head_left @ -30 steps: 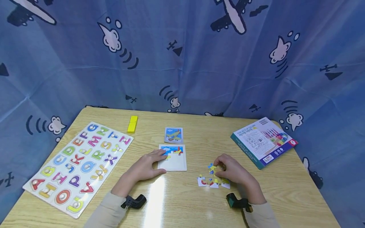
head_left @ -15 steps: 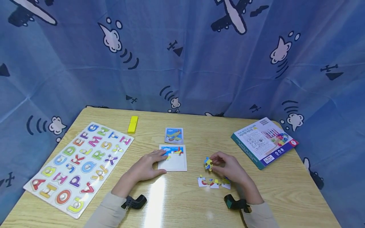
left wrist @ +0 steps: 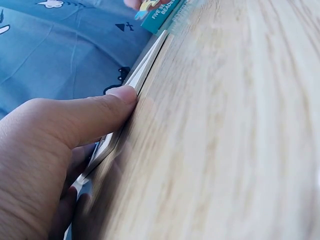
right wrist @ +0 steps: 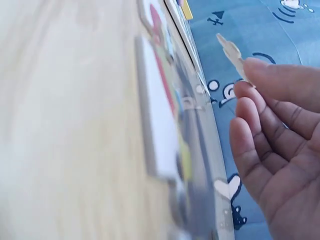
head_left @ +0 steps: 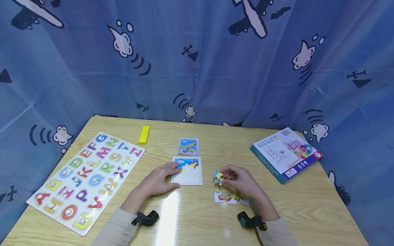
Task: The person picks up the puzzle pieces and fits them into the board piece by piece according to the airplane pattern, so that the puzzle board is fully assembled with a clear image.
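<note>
I see the right hand (head_left: 243, 178) pinching a puzzle piece (head_left: 218, 178) right of the puzzle tray (head_left: 194, 178); the left hand (head_left: 157, 179), fingers relaxed, touches the tray, probably for steadying it.

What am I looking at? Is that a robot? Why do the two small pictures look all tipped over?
No robot here, just a person's two hands! The big picture comes from a camera on the person's head, looking down. The two small ones come from cameras worn on the wrists, so the table looks tipped.

The left hand rests on a partly filled puzzle tray. The right hand pinches a yellow and blue puzzle piece. More loose pieces lie nearby.

Beyond the tray is an airplane picture card. There's also a letter board on the left, a small yellow block, and a box on the right.
</note>
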